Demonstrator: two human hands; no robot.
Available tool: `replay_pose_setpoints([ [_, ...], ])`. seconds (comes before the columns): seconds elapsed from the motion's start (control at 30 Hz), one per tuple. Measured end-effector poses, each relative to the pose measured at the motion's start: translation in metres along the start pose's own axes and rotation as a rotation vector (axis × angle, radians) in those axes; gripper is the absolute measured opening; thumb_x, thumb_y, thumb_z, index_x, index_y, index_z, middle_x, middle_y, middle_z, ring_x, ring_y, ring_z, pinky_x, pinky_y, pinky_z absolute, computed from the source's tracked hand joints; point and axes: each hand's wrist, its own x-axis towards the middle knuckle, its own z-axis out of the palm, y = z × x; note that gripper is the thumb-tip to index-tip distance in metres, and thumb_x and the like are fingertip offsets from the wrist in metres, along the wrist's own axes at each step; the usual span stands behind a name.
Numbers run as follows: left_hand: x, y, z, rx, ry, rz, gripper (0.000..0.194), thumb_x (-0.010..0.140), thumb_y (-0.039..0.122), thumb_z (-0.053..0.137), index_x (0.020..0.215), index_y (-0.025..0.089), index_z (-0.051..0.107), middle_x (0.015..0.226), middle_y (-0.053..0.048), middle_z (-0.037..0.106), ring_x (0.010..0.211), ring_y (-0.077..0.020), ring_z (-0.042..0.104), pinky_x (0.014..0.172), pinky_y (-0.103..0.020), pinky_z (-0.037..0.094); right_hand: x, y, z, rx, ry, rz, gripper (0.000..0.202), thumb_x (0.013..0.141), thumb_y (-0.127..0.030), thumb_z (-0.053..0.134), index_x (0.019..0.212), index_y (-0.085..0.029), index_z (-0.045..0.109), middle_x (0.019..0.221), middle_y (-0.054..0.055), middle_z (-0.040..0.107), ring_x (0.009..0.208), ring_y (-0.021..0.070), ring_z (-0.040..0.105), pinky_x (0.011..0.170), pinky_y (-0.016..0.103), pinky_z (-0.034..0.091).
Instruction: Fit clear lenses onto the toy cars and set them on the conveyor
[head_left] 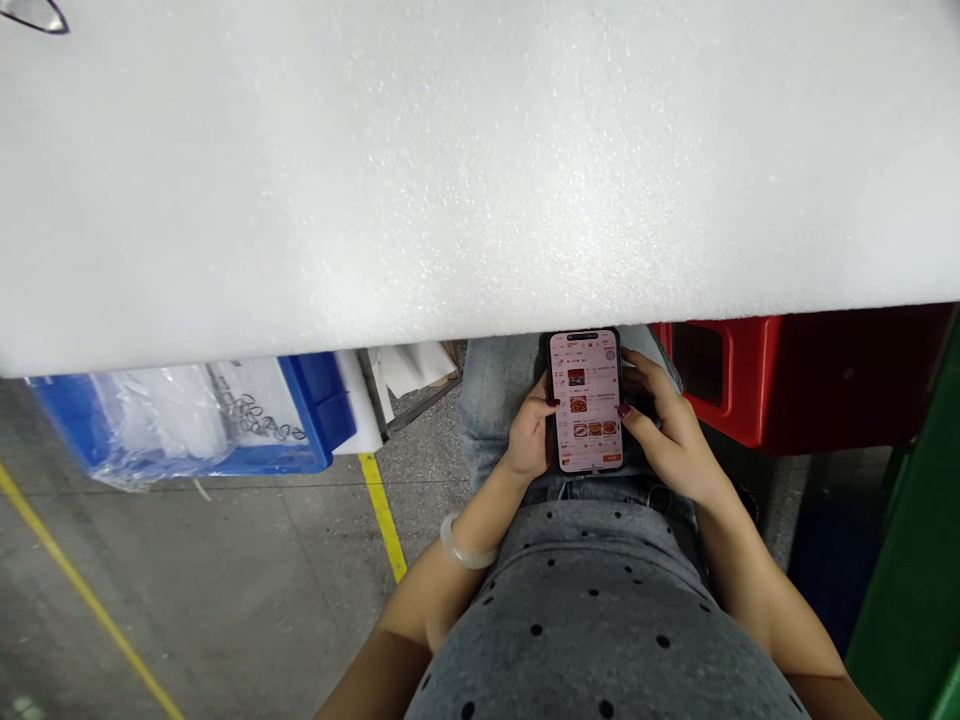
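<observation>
A smartphone (587,400) rests upright between my two hands, over my lap and just below the edge of the white foam-covered tabletop (480,180). Its screen is lit and shows a page with small food pictures and text. My left hand (531,435) is closed round the phone's left side, thumb at the screen's edge. On the other side, my right hand (664,430) grips the right edge, its thumb near the screen. The fingers behind the phone are hidden.
To the left, a blue bin (315,405) holds clear plastic bags and dark loops. A red plastic bin or stool (795,380) stands at the right under the table, beside a green post (900,560). Yellow lines (382,515) mark the grey floor. A dark loop (45,22) lies on the foam.
</observation>
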Motion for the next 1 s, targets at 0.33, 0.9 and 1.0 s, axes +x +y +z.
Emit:
replay_pose_setpoints([
  [0.33,-0.0026,0.0005,-0.0030,0.188,-0.071,-0.046,0.045,0.071,0.030,0.073,0.113,0.024,0.059,0.103,-0.004,0.073,0.098,-0.0277,0.069,0.083,-0.040,0.055,-0.0009,0.0024,0.0003,0.006,0.007,0.020,0.050,0.099,-0.034,0.051,0.147,-0.028,0.039,0.146,0.009,0.057,0.129,0.0270,0.059,0.109,0.051,0.048],
  [0.9,-0.0013,0.0015,-0.0004,-0.012,-0.070,-0.025,0.035,0.069,0.030,0.055,0.102,0.020,0.063,0.104,-0.005,0.073,0.120,-0.0309,0.061,0.103,-0.046,0.048,0.0006,0.0046,0.0007,0.033,0.027,0.044,0.043,0.100,-0.036,0.050,0.142,-0.026,0.046,0.141,0.009,0.061,0.127,0.0263,0.061,0.108,0.051,0.050],
  [1.0,-0.0009,0.0009,-0.0008,-0.011,-0.072,-0.027,0.035,0.069,0.030,0.055,0.102,0.020,0.063,0.104,-0.006,0.072,0.120,-0.0316,0.061,0.102,-0.047,0.048,0.0002,0.0038,-0.0002,0.039,0.011,0.050,0.045,0.100,-0.037,0.051,0.143,-0.026,0.045,0.141,0.009,0.061,0.127,0.0274,0.061,0.107,0.052,0.050],
])
